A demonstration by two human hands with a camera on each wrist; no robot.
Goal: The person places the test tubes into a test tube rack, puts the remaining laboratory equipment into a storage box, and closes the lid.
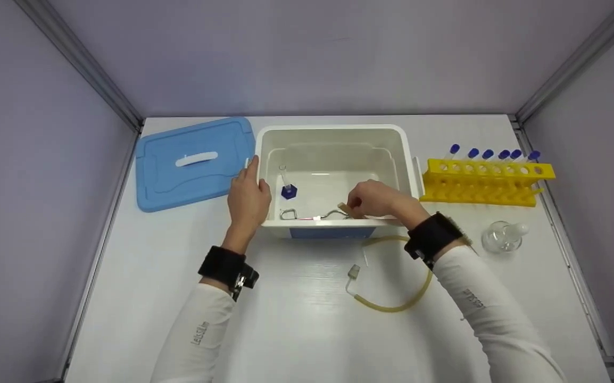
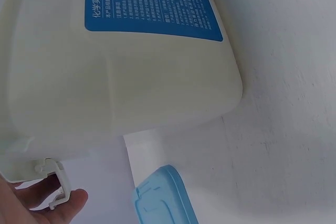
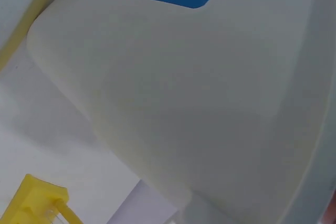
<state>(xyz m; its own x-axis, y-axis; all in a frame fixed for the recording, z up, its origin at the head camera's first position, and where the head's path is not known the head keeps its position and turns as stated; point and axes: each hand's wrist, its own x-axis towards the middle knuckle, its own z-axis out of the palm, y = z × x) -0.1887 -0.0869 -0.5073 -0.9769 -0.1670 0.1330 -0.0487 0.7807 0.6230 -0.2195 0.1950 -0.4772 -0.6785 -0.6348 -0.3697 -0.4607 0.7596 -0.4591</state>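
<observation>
A white plastic box [image 1: 333, 135] stands without its lid at the middle of the table. My left hand [image 1: 249, 198] grips its left side, thumb and fingers about the white latch [image 2: 62, 182]. My right hand [image 1: 376, 199] reaches inside near the front wall, fingers curled, pinching a tan wooden piece [image 1: 343, 207] that resembles a test tube clamp; much of it is hidden by the hand. Bent metal wire [image 1: 289, 214] lies along the box floor beside it. Farther left in the box, a small glass cylinder with a blue hexagonal base [image 1: 289, 192] stands tilted in view.
The blue lid [image 1: 195, 181] lies left of the box. To the right stands a yellow rack [image 1: 480, 197] with several blue-capped tubes. A glass dropper bottle [image 1: 501, 238] is nearer. Yellow rubber tubing [image 1: 392, 307] with a stopper [image 1: 354, 272] curls before the box.
</observation>
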